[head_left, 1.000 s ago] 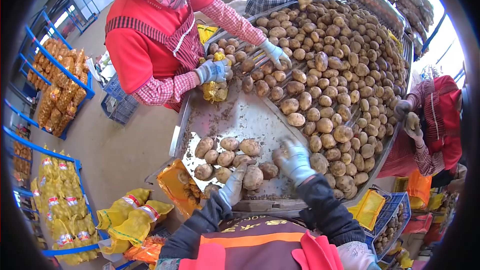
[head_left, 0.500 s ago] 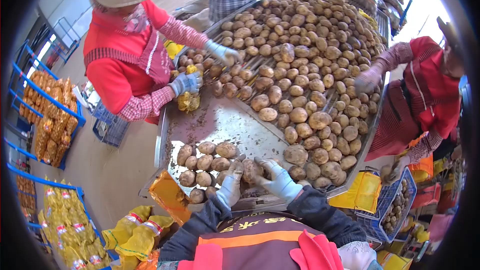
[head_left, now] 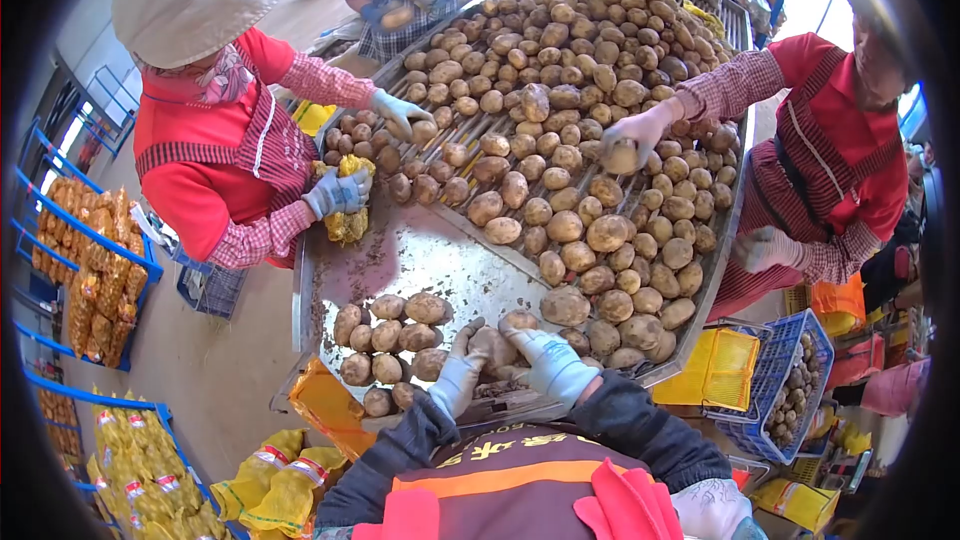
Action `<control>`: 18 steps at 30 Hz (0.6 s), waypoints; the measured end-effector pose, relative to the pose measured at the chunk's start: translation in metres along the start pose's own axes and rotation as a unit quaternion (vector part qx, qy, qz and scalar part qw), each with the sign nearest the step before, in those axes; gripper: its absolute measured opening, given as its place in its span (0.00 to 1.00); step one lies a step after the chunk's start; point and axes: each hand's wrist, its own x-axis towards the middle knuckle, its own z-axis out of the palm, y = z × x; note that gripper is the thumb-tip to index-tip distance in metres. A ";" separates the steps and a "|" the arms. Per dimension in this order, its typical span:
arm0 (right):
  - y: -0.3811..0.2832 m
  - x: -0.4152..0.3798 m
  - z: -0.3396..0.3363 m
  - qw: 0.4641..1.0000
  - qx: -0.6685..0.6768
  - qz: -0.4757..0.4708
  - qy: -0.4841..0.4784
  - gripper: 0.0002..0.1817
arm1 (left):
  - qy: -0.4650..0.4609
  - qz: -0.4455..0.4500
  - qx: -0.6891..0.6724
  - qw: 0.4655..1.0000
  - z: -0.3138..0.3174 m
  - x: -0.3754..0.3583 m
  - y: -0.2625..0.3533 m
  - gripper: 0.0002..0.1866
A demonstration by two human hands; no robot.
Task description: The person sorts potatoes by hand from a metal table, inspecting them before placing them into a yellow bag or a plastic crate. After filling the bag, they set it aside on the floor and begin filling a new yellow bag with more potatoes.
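At the near edge of the metal sorting table (head_left: 400,240), my left hand (head_left: 457,377) is closed around the side of a brown potato (head_left: 492,348). My right hand (head_left: 552,365), in a light blue glove like the left, has its fingers curled at a smaller potato (head_left: 519,321) just beyond. Part of each potato is hidden by the gloves. Left of my hands, several potatoes (head_left: 387,337) lie grouped in rough rows on the metal. A large potato (head_left: 565,306) sits right of my right hand, at the edge of the main heap (head_left: 600,140).
A co-worker's gloved hand (head_left: 400,115) is over the table at left, the other gripping a yellow net bag (head_left: 347,227). Another co-worker's hand (head_left: 640,135) reaches in from the right. A blue crate (head_left: 822,360) stands right; an orange bag (head_left: 330,402) hangs at the near left corner.
The view has shifted slightly. A smaller potato now shows at my right fingertips. The right co-worker's hand has moved inward onto a potato, and the left co-worker's outstretched hand now has one.
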 end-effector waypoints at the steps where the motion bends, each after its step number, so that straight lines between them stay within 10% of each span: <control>1: 0.013 0.003 0.004 0.989 -0.107 -0.083 0.052 0.41 | 0.043 0.050 0.165 0.984 -0.006 0.002 -0.006 0.35; 4: 0.032 0.010 -0.025 0.960 -0.257 0.070 0.085 0.41 | 0.093 0.203 0.484 0.846 -0.025 0.002 -0.010 0.35; 6: 0.059 0.012 -0.033 0.918 -0.289 0.185 0.198 0.41 | 0.094 0.194 0.458 0.863 -0.026 -0.004 -0.009 0.32; 9: 0.066 0.009 -0.035 0.909 -0.305 0.247 0.140 0.40 | 0.008 0.187 0.702 0.687 -0.030 -0.009 -0.008 0.28; 15: 0.035 -0.010 0.003 0.978 -0.197 -0.055 0.040 0.39 | 0.049 0.227 0.760 0.607 -0.050 0.003 -0.005 0.24; 18: 0.035 -0.027 0.008 0.957 -0.278 -0.024 0.083 0.43 | 0.085 0.256 0.779 0.566 -0.065 0.004 -0.005 0.24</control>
